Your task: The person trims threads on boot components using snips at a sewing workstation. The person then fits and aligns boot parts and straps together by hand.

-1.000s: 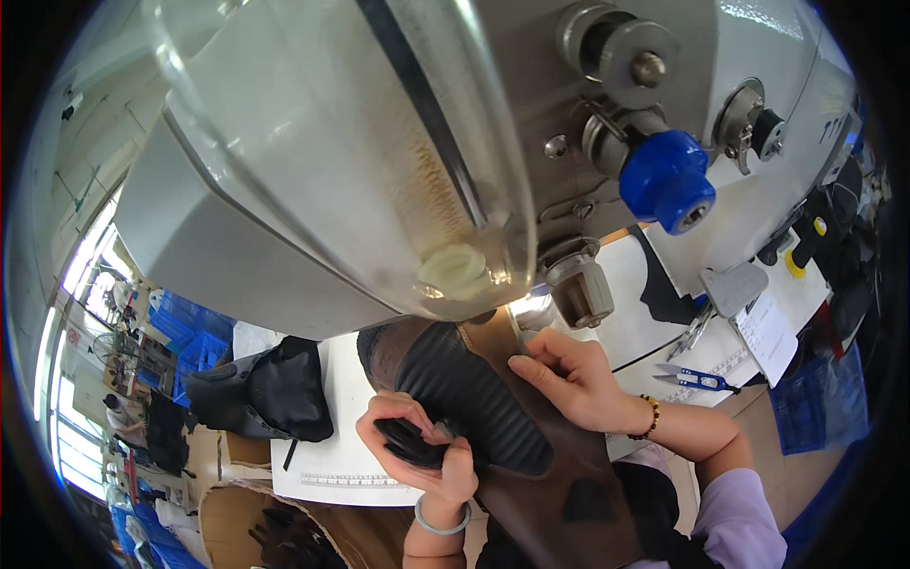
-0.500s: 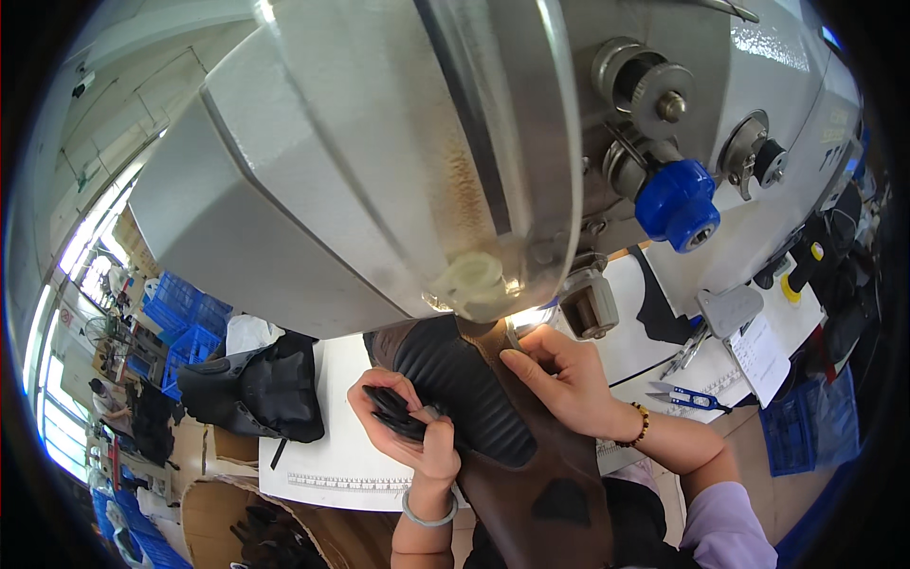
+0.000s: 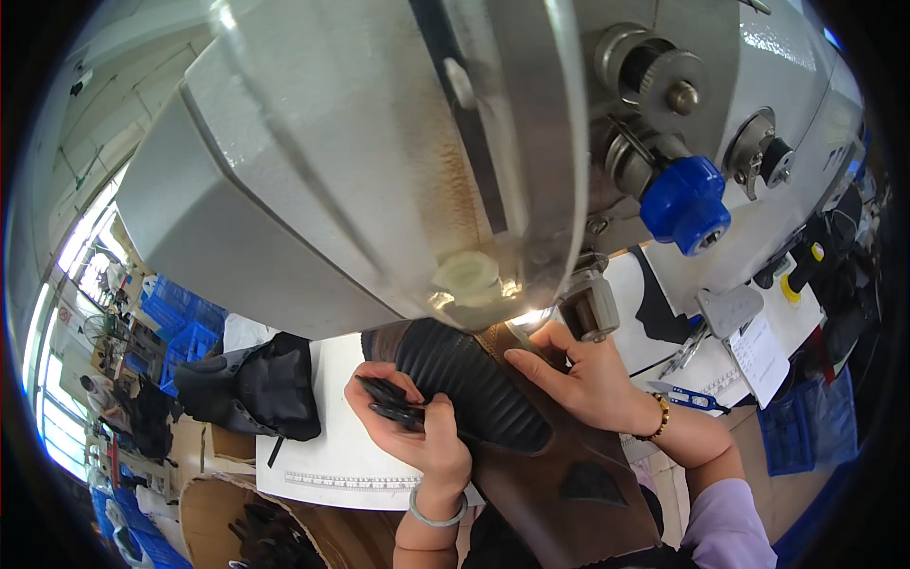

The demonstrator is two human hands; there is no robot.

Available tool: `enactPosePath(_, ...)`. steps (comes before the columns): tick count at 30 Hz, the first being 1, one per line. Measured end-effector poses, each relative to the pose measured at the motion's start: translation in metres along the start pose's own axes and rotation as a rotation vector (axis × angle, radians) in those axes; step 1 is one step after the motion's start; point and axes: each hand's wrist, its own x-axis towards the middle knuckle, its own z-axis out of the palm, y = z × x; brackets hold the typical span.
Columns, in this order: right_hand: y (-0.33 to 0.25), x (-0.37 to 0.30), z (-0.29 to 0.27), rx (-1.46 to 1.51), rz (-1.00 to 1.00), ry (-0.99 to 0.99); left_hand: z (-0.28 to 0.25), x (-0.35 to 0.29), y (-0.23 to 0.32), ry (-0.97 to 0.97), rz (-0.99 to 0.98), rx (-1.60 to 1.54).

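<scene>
Gripping black item (image 3: 391,402): left hand (image 3: 431,438). Right hand (image 3: 595,384) curled on leather (image 3: 540,507), hold unclear. White tabletop (image 3: 332,455); crates (image 3: 190,353) beyond.

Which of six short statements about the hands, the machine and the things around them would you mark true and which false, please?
1. The left hand holds a black object. True.
2. The right hand holds the blue snips. False: the blue snips lie on the white table.
3. The brown piece has a ribbed dark panel. True.
4. The beaded bracelet is on the left wrist. False: the beaded bracelet is on the right wrist.
5. The knob on the machine is red. False: the knob is blue.
6. A black leather piece lies left of the left hand. True.
</scene>
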Motion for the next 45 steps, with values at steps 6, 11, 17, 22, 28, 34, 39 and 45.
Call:
enactPosePath(6, 0.006, -0.001, 0.002, 0.046, 0.001, -0.001, -0.002, -0.003, -0.001, 0.025, -0.103, -0.069)
enactPosePath(11, 0.002, 0.0, -0.007, 0.041, 0.094, -0.136, 0.0, -0.004, 0.003, 0.073, -0.116, -0.085)
enactPosePath(17, 0.011, 0.004, -0.011, 0.179, 0.064, -0.093, 0.007, -0.013, 0.012, 0.119, -0.156, -0.057)
enactPosePath(22, 0.016, 0.002, -0.009, 0.238, 0.059, -0.079, 0.012, -0.011, 0.015, 0.077, -0.121, -0.049)
enactPosePath(28, 0.019, -0.005, 0.005, 0.343, 0.086, -0.015, 0.006, 0.004, 0.007, -0.022, -0.05, -0.033)
enactPosePath(34, 0.011, -0.006, 0.009, 0.307, 0.07, -0.023, -0.004, 0.027, -0.005, -0.07, -0.115, -0.168)
enactPosePath(39, 0.015, -0.009, 0.014, 0.36, 0.104, -0.017, 0.002, 0.032, -0.003, -0.098, -0.089, -0.194)
enactPosePath(45, 0.003, -0.012, 0.013, 0.187, -0.033, -0.02, -0.009, 0.046, -0.02, -0.16, -0.064, -0.33)
